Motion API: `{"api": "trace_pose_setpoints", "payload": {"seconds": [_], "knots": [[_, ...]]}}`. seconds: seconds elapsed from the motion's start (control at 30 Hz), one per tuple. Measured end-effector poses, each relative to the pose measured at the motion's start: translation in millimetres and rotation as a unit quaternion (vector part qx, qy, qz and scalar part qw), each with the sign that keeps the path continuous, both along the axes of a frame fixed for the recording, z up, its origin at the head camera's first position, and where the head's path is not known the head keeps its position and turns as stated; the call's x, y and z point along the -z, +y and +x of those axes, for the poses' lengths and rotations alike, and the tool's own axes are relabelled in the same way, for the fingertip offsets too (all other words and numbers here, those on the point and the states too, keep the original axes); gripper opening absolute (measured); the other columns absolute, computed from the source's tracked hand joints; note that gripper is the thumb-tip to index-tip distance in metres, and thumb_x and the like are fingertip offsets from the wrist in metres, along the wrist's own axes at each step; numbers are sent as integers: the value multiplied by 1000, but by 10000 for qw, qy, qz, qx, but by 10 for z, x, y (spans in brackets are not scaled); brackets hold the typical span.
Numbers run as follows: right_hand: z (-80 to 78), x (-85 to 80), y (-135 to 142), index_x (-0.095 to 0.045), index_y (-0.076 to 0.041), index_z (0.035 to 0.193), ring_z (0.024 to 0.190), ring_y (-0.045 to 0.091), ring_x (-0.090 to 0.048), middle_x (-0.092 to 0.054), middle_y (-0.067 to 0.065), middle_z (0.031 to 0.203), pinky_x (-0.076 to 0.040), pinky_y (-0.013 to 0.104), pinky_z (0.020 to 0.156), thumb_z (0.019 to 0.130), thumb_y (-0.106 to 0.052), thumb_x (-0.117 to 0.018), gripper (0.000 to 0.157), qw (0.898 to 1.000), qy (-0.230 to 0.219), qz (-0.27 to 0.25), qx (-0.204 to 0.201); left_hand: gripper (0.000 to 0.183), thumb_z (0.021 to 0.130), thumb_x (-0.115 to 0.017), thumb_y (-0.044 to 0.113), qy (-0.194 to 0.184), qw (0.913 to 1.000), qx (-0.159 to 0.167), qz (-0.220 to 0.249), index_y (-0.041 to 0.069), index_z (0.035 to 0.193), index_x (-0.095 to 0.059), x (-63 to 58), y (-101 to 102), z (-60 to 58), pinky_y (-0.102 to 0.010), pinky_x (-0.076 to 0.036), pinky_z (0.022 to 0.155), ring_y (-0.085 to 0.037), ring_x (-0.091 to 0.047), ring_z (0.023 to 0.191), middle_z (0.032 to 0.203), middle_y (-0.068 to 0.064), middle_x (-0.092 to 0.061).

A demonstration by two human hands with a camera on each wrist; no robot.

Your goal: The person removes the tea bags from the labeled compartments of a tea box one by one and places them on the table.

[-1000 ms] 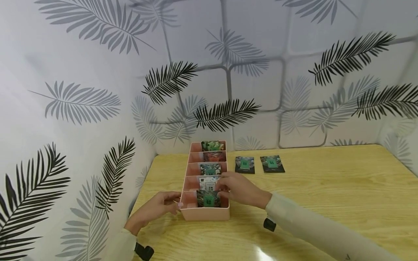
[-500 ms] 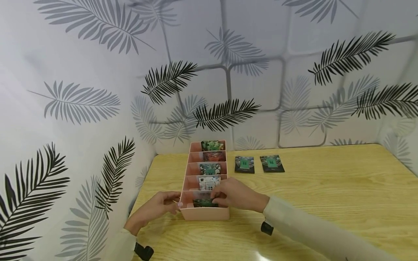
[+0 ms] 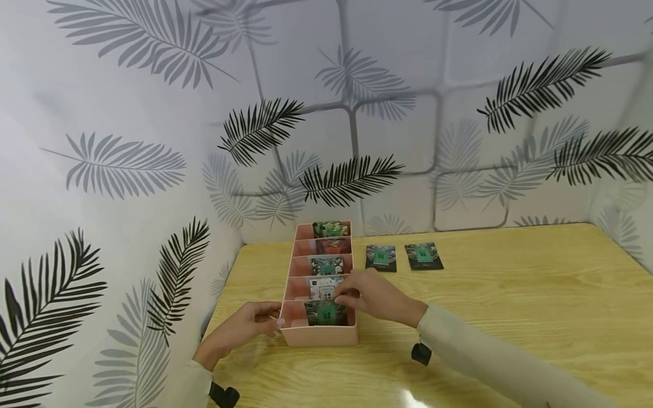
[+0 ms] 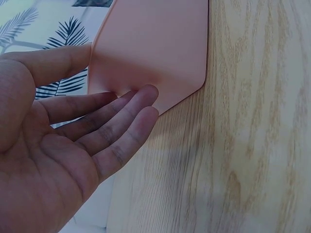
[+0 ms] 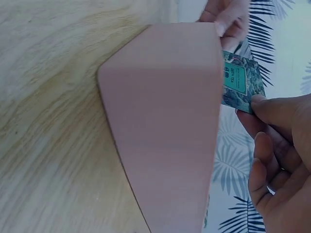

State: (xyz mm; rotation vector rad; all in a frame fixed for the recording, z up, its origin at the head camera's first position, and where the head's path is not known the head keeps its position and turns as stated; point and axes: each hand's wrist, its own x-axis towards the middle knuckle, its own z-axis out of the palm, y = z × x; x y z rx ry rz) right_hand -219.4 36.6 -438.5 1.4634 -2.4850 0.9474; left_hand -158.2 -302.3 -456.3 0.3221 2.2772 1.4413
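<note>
A pink divided box (image 3: 321, 336) stands on the table with tea sachets upright in its compartments. My right hand (image 3: 374, 294) pinches the top right corner of a dark green tea sachet (image 3: 326, 313) in the nearest compartment. In the right wrist view, thumb and index finger grip this sachet (image 5: 240, 80), which sticks up above the rim and bears a "green tea" label. My left hand (image 3: 245, 328) holds the box's near left corner, thumb at the rim. Its other fingers rest against the outer wall (image 4: 155, 48) in the left wrist view. A white sachet (image 3: 321, 288) sits one compartment behind.
Two dark sachets with green labels, a left one (image 3: 381, 258) and a right one (image 3: 424, 256), lie flat right of the box. Farther compartments hold a dark floral sachet (image 3: 326, 265), a red one (image 3: 333, 246) and a green one (image 3: 330, 229). A leaf-patterned curtain (image 3: 408, 141) hangs behind the table.
Half a second ago the near sachet was tilted, showing little of its face. Now it is upright with its label showing, and my right hand is slightly higher. My left hand stays put.
</note>
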Motion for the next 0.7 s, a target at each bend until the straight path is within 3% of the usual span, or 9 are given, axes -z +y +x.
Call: {"api": "trace_pose_setpoints", "payload": {"seconds": [0.27,0.47,0.7], "knots": [[-105,-208,201,-79,-23,107,63,6,-50,-69,-14,91,-44,27,57,100,-25,-70,11,9981,-136,-409,435,64,104,-65,29,21,10000,-16,21,-8,151,-44,14,-3,7,-52,-57,91,-26,-67,108,141,-23,-58],[-172,-308,344,-78,-22,107,61,14,-51,-68,-12,89,-42,28,56,100,-23,-70,10,9954,-247,-688,624,62,104,-65,28,25,10000,14,29,-7,151,-45,-3,4,9,-53,-57,91,-29,-67,108,139,-21,-60],[-195,-346,477,-77,-21,109,58,9,-47,-68,-9,86,-43,29,55,100,-23,-70,12,9931,-289,-656,923,61,104,-65,28,35,10000,14,47,-8,150,-47,-8,15,14,-54,-57,91,-30,-68,106,133,-19,-64]]}}
